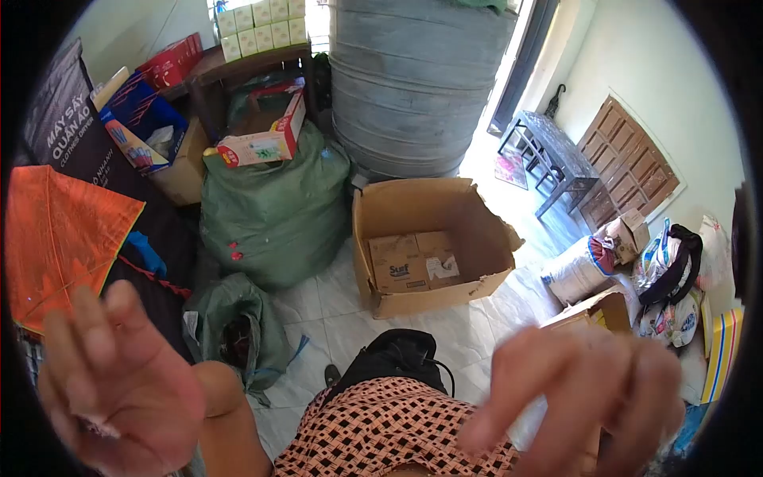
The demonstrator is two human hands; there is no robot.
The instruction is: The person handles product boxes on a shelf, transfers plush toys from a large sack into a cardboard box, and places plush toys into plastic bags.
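Note:
My left hand is raised at the lower left, palm up, its fingers curled loosely and apart with nothing in them. It appears in front of an orange fabric piece. At the lower right my right hand is blurred, close to the camera, with bent fingers apart and nothing seen in it. Between and beyond the hands, an open cardboard box stands on the tiled floor, with smaller Surf cartons inside. My patterned clothing shows below.
A green sack bears an open red and white box. Behind stands a large grey tank. Small boxes sit on a wooden table at the back. Bags lie at the right, and a dark table stands beyond.

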